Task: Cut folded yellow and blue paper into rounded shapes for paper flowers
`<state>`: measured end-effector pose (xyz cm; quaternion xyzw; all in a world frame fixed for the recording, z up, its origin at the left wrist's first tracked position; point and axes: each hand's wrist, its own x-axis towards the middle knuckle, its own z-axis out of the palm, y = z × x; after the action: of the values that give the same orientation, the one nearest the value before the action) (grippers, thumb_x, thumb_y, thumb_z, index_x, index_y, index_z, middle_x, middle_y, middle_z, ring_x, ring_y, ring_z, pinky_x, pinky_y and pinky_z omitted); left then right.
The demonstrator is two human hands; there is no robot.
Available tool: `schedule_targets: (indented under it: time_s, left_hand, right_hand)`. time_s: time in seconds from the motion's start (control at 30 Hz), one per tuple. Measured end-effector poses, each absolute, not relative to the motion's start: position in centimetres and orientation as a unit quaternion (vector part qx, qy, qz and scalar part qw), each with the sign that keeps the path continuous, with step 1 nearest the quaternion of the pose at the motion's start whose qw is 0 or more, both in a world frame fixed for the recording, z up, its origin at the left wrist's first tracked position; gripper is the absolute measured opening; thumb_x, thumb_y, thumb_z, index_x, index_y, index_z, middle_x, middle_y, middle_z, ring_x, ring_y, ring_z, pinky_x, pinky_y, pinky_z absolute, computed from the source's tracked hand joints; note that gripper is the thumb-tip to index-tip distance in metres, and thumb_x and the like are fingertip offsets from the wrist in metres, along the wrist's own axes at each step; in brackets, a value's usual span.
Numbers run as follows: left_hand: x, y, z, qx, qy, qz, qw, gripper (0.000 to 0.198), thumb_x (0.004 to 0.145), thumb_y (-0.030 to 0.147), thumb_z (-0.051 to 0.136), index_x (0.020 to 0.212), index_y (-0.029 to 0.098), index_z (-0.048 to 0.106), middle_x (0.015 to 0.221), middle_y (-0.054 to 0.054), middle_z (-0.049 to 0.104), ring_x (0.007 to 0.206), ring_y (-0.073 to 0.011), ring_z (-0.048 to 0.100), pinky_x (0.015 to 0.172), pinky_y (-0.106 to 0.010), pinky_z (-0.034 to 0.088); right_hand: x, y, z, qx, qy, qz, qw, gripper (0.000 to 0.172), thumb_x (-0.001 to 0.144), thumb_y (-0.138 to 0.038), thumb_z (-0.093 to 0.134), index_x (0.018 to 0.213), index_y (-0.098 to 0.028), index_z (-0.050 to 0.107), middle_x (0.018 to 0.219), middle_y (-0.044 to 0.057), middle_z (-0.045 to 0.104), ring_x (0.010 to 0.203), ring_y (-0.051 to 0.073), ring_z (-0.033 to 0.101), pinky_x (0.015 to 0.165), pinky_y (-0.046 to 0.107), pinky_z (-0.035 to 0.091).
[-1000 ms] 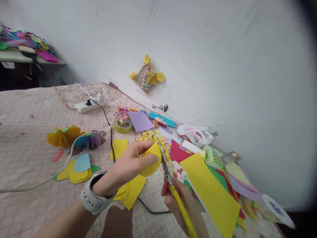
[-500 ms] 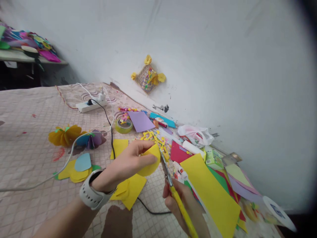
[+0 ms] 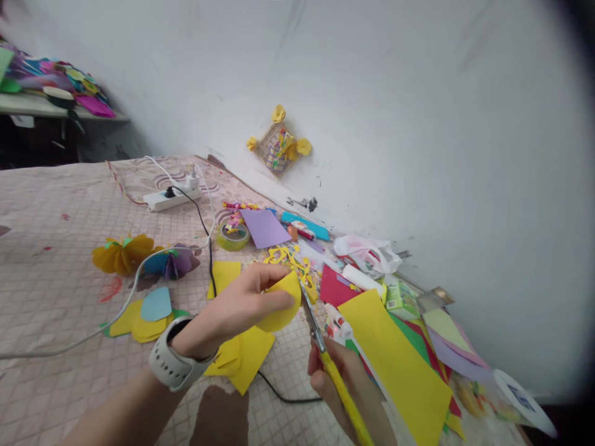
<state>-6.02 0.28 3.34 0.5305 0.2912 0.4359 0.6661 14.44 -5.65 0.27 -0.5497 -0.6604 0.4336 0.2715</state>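
Note:
My left hand (image 3: 237,306), with a white watch on the wrist, pinches a rounded piece of yellow paper (image 3: 281,303) above the tiled pink tablecloth. My right hand (image 3: 346,384) is closed on yellow-handled scissors (image 3: 325,353), whose blades meet the right edge of the yellow piece. Under my left hand lie yellow paper offcuts (image 3: 248,353). Yellow trimmings (image 3: 290,257) are scattered just beyond the paper.
A large yellow sheet (image 3: 395,359) lies over green, red and purple sheets at the right. A black cable (image 3: 209,260), white power strip (image 3: 170,198), tape roll (image 3: 231,236), purple sheet (image 3: 264,227), paper flowers (image 3: 123,255) and glue bottle (image 3: 337,322) lie around. The wall stands close behind.
Almost nothing has changed; both hands hold their grip, and the view has shifted very slightly.

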Motion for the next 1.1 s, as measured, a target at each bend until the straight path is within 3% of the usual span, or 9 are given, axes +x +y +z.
schedule_targets:
  time_s: [0.37, 0.57, 0.8, 1.1]
  left_hand:
    - [-6.3, 0.4, 3.3, 0.540, 0.295, 0.407, 0.675, 0.019, 0.072, 0.028, 0.064, 0.065, 0.017, 0.051, 0.056, 0.005, 0.044, 0.047, -0.0079, 0.043, 0.043, -0.019, 0.031]
    - [-7.3, 1.0, 2.5, 0.563, 0.290, 0.373, 0.677, 0.013, 0.073, 0.028, 0.062, 0.070, 0.016, 0.057, 0.060, 0.004, 0.048, 0.050, -0.0079, 0.043, 0.045, -0.019, 0.031]
    - [-8.8, 1.8, 1.7, 0.591, 0.276, 0.329, 0.682, 0.012, 0.074, 0.026, 0.060, 0.070, 0.015, 0.058, 0.060, 0.004, 0.047, 0.049, -0.0063, 0.038, 0.044, -0.018, 0.028]
    - [-9.3, 2.3, 1.0, 0.606, 0.262, 0.325, 0.677, 0.021, 0.075, 0.025, 0.060, 0.061, 0.016, 0.047, 0.056, 0.006, 0.038, 0.048, -0.0058, 0.034, 0.043, -0.017, 0.027]
  right_hand:
    - [15.7, -5.5, -1.0, -0.549, -0.675, 0.419, 0.260, 0.057, 0.072, -0.075, 0.059, 0.069, -0.018, 0.050, 0.059, -0.003, 0.047, 0.054, 0.012, 0.040, 0.050, 0.024, 0.028]
    - [15.6, -5.4, -0.9, -0.565, -0.658, 0.443, 0.228, 0.050, 0.070, -0.067, 0.065, 0.069, -0.019, 0.052, 0.056, -0.005, 0.042, 0.051, 0.011, 0.033, 0.048, 0.024, 0.024]
    - [14.7, -4.9, -1.8, -0.490, -0.659, 0.521, 0.232, 0.079, 0.053, -0.092, 0.056, 0.081, -0.018, 0.056, 0.054, -0.008, 0.035, 0.049, 0.010, 0.027, 0.046, 0.024, 0.020]
    - [14.6, -4.7, -3.1, -0.483, -0.682, 0.493, 0.244, 0.075, 0.060, -0.093, 0.047, 0.081, -0.021, 0.058, 0.057, -0.006, 0.035, 0.050, 0.012, 0.026, 0.047, 0.025, 0.021]
